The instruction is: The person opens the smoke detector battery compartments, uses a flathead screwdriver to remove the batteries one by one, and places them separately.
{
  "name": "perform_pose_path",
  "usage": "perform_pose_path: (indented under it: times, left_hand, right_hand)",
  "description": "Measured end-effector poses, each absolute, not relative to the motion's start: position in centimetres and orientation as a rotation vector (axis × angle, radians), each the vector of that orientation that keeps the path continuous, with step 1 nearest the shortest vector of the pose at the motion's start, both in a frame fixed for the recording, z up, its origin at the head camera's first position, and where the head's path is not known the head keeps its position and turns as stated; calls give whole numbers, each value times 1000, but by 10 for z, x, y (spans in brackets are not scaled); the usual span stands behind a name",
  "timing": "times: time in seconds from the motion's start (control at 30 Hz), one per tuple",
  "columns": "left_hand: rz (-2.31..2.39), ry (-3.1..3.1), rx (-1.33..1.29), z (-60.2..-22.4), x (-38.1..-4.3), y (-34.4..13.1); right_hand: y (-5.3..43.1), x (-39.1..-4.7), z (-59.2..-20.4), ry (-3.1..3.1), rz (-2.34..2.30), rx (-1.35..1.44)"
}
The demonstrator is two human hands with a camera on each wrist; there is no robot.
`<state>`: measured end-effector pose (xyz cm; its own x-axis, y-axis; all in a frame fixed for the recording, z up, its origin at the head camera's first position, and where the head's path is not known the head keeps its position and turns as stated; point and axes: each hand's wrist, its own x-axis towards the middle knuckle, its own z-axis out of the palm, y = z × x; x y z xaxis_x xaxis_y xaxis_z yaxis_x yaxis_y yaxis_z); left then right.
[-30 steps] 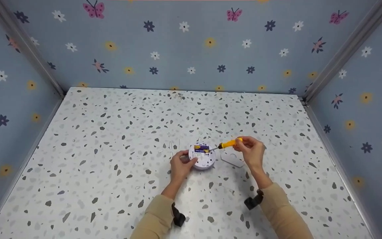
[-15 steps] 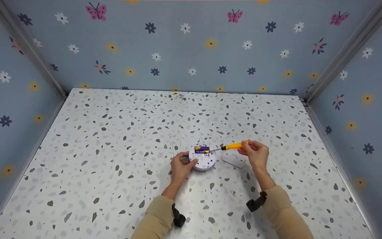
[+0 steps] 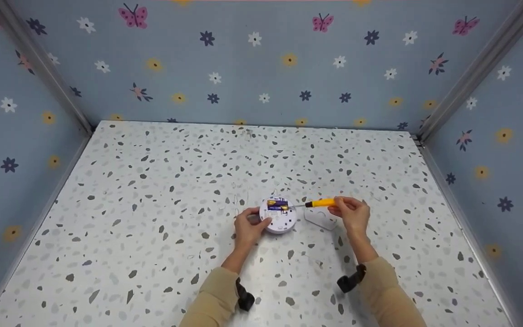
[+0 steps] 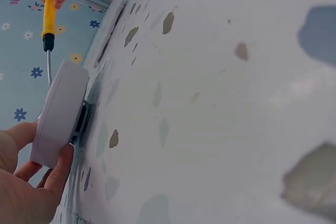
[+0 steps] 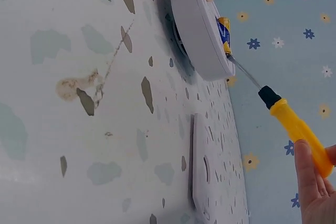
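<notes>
So there's a round white gadget (image 3: 281, 224) held near the middle of the table (image 3: 152, 250), toward the person's side, with its back facing up. The left hand (image 3: 249, 230) has it pinched at the edge, thumb on the top face and fingers curled around underneath. There's a dark part on the underside, and I can't tell if that's touching the table or just above it.

2 batteries (image 3: 278, 205), purple and yellow, sit side by side in the slot on the back. The right hand (image 3: 353, 216) has the end of a yellow screwdriver (image 3: 323, 203) pinched between thumb and fingers, shaft pointing in toward the gadget. The tip's right at the end of the nearer battery, but I can't tell if it's actually making contact.

A flat white cover (image 3: 320, 220) with a curved notch lies on the table, just to the right of the gadget. Both arms have tan sleeves (image 3: 208, 297) and a black wrist camera (image 3: 245, 300) each. Behind it all is a blue wall (image 3: 252, 63) with flowers and butterflies.
</notes>
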<state>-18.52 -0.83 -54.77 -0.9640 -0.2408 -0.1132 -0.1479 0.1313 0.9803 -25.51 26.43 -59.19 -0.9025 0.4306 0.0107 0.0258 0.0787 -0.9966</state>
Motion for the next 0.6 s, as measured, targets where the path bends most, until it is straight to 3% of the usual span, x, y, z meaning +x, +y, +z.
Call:
perform_pose_path:
  times: [0.6]
  left_hand:
    - [-1986, -2299, 382, -549, -186, -7]
  right_hand:
    - [264, -274, -599, -2170, 1555, 127]
